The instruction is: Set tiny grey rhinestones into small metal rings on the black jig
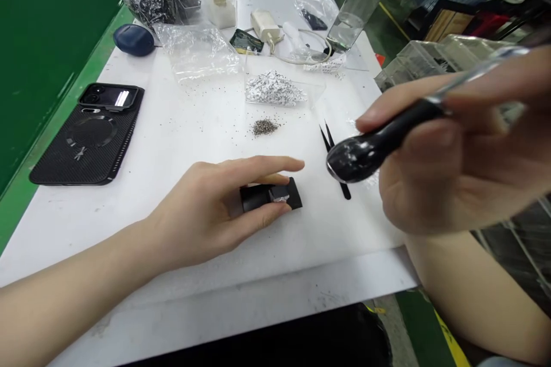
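My left hand (pixel 215 206) rests on the white table, thumb and fingers around a small black block (pixel 295 194). A dark grey piece with a shiny edge (pixel 279 194) sits on the block between thumb and fingertips. Raised at the right, my right hand (pixel 447 155) grips a black-handled tool (pixel 383 140) with a rounded end and a silvery shaft. Its far end is blurred, so I cannot tell its exact kind. Black tweezers (pixel 333 155) lie on the table between my hands. A little pile of tiny dark screw-like bits (pixel 264 127) lies beyond my left hand.
A clear tray (pixel 275 103) holds many small white-and-dark pieces. Left of it lies a black phone (pixel 90 132). Farther back are a blue rounded object (pixel 133 40), plastic bags (pixel 198 54), a white charger (pixel 264 26) with cable, and a clear cylinder (pixel 348 26). Clear boxes (pixel 430 57) stand right.
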Demonstrator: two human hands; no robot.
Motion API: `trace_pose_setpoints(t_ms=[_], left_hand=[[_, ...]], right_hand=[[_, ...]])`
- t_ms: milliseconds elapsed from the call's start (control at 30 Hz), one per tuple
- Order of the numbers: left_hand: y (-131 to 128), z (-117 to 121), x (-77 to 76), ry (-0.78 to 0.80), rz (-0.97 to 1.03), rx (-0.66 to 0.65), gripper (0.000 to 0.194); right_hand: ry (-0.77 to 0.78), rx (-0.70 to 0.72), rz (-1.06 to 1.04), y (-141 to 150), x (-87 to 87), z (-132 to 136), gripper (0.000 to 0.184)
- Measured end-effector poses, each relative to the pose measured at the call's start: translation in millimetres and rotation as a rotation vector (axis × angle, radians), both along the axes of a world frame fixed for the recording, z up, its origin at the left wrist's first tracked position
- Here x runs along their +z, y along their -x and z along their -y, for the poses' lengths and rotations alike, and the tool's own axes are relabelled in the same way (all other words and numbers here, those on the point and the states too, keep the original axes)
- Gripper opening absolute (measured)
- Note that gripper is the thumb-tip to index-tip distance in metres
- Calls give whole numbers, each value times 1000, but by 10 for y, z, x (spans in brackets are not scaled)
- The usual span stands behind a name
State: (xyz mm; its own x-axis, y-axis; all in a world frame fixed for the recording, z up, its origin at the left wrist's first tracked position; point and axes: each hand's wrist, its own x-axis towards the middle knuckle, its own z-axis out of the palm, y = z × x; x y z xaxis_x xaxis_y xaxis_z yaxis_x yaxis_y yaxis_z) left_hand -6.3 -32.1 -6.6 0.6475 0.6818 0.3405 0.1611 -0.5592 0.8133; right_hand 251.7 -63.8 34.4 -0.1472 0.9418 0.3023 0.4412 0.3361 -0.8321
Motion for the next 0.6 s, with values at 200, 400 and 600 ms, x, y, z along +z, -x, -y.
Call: trace_pose_setpoints(t_ms=[200,400,600], left_hand=[[13,36,103,-100,-6,56,16],[68,-9,124,-219,-8,46,29],[11,8,150,-221,98,271,28]], right_hand=[[-176,124,211,-256,-103,-282,17],[-24,301,459,-362,-204,-436,13],[-24,-8,370,-507,-135,-533,37]])
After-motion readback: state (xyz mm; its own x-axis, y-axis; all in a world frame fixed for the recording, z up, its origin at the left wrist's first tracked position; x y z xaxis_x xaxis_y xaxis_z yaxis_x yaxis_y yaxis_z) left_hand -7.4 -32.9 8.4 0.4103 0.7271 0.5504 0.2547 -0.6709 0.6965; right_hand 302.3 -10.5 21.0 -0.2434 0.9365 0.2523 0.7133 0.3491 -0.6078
